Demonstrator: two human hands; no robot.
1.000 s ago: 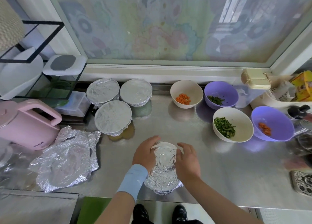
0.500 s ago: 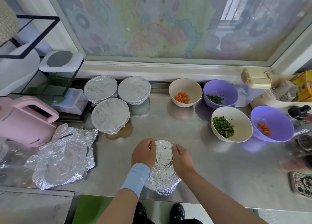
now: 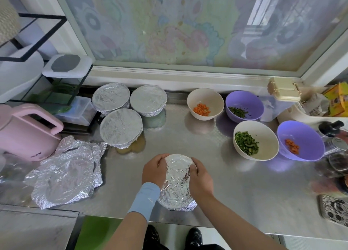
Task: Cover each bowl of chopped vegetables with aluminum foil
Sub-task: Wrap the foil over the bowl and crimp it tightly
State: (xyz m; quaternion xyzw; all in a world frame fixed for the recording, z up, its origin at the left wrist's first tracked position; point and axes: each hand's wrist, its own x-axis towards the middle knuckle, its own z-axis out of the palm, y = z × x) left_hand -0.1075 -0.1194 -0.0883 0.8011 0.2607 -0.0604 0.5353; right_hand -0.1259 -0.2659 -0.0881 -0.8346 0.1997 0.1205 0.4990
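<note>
A foil-wrapped bowl (image 3: 178, 182) stands on the steel counter (image 3: 235, 193) near its front edge. My left hand (image 3: 153, 171) grips its left side and my right hand (image 3: 200, 176) grips its right side, fingers curled over the foil at the rim. Three foil-covered bowls (image 3: 121, 127) sit together at the back left. Uncovered at the right are a cream bowl of carrot (image 3: 205, 103), a purple bowl of greens (image 3: 244, 105), a cream bowl of green strips (image 3: 256, 139) and a purple bowl of carrot (image 3: 300, 140).
Loose crumpled foil sheets (image 3: 66, 172) lie at the left front. A pink kettle (image 3: 26, 133) stands at the far left beside a wire rack. Containers, bottles and a patterned phone (image 3: 333, 210) crowd the right edge. A window runs along the back.
Both hands have slid closer together along the bowl's sides, pressing the foil tighter round the rim. The bowl has stayed in place.
</note>
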